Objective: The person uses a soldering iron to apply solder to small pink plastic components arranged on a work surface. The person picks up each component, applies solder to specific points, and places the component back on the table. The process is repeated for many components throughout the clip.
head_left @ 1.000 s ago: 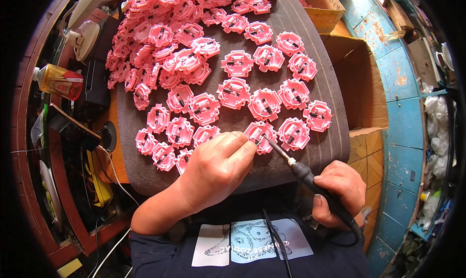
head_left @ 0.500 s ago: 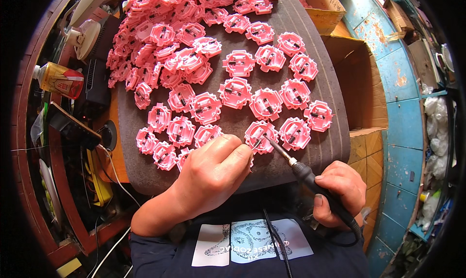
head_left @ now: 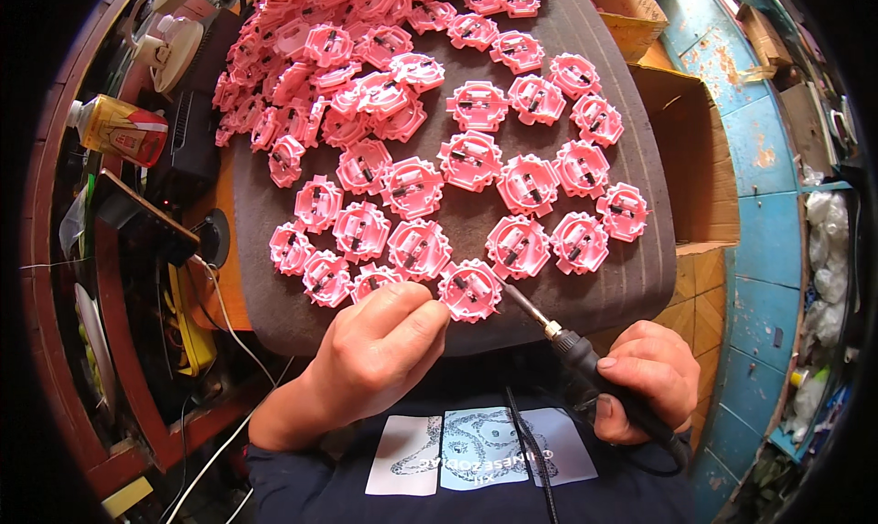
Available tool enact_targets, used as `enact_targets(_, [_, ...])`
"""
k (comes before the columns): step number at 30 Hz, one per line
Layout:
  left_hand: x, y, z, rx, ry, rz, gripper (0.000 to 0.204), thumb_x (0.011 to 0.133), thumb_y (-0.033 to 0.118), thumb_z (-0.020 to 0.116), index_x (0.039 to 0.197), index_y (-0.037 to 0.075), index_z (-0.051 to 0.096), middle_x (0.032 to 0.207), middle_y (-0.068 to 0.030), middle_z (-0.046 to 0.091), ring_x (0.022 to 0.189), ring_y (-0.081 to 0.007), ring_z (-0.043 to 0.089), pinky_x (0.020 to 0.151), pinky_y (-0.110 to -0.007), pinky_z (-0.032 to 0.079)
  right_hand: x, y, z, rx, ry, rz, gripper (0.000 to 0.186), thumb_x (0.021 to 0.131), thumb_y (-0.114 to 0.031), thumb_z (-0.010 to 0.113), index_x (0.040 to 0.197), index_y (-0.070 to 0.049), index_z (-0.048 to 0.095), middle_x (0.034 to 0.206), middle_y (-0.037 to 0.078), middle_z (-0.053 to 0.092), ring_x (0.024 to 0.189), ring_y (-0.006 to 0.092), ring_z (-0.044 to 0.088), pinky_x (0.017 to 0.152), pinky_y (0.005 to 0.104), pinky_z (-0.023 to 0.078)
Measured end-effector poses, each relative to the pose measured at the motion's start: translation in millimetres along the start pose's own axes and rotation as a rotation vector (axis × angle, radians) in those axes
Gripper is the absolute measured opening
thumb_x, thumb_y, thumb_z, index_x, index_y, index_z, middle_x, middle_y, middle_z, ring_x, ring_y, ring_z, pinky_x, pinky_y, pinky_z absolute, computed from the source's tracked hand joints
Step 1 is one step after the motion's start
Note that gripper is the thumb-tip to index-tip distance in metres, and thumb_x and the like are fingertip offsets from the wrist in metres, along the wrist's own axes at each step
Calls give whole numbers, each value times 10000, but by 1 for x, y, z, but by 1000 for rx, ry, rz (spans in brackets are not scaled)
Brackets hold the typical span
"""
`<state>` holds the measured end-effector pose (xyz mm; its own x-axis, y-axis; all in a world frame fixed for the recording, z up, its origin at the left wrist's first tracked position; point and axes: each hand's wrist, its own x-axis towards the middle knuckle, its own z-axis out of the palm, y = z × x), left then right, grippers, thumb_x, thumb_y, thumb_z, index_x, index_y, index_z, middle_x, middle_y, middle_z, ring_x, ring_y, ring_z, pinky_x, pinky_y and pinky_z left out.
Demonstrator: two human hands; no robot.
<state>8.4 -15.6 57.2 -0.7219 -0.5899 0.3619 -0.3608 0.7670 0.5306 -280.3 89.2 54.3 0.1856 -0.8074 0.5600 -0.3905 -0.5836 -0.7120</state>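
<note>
My right hand (head_left: 649, 376) grips the dark handle of a soldering iron (head_left: 574, 348). Its metal tip points up and left, close to the right rim of a round pink plastic part (head_left: 469, 291) with small black pieces inside. On that part's other side, my left hand (head_left: 373, 350) is closed in a pinch. A thin solder wire showed at these fingers a moment ago; now the fingers hide most of it. More pink parts, such as one just right of the tip (head_left: 519, 247), lie spread over the dark mat (head_left: 594, 295).
A heap of similar pink parts (head_left: 302, 58) covers the mat's far left. Open cardboard boxes (head_left: 681, 158) stand along the right side. At left are a bottle with a yellow and red label (head_left: 119, 131), a dark stand (head_left: 137, 222) and loose white cables (head_left: 233, 336).
The view has shifted, so the mat and parts sit farther right. The iron's tip has left the part it was over and is beside a nearer one; my left hand has drawn slightly left.
</note>
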Motion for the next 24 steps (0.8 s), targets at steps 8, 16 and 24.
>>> enact_targets(8, [-5,-6,8,-4,-10,-35,305,771,-70,813,1051,-8,706,944,-128,661,794,-314,697,679,-402,573,10,1,8,10,-87,-11,394,771,-21,788,1136,60,666,798,152,668,577,254,626,513,362,525])
enact_targets(16, [-6,-6,8,-8,-22,-39,318,772,-67,811,1064,-5,701,957,-130,663,809,-317,700,692,-405,578,13,2,12,4,-92,-9,363,784,-23,787,1118,62,673,782,141,673,573,249,627,516,357,525])
enact_targets(24, [-6,-9,11,-7,-10,-34,322,769,-65,812,1064,-5,698,974,-134,666,824,-324,701,704,-405,579,15,3,13,11,-100,-20,352,782,-9,770,1113,64,674,774,133,671,568,243,624,508,353,522])
